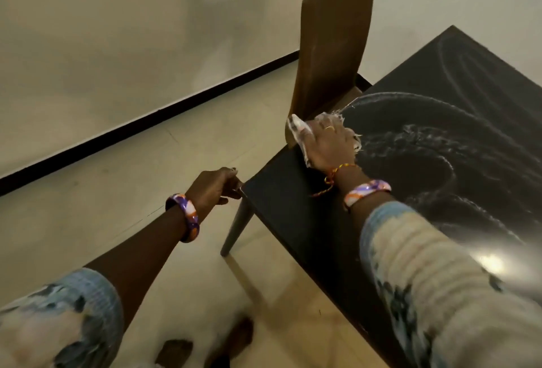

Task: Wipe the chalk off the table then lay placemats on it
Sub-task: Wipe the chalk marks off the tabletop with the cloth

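dark chalk-swirled table [440, 162] by cream wall, right hand [330, 144] flat on white cloth [296, 128], left hand [215, 187] gripping its corner

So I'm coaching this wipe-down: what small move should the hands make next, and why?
Probably sweep the right hand, which presses the cloth near the table's left edge, rightward over the chalk swirls, since they remain unwiped. The left hand at the table corner can steady it.
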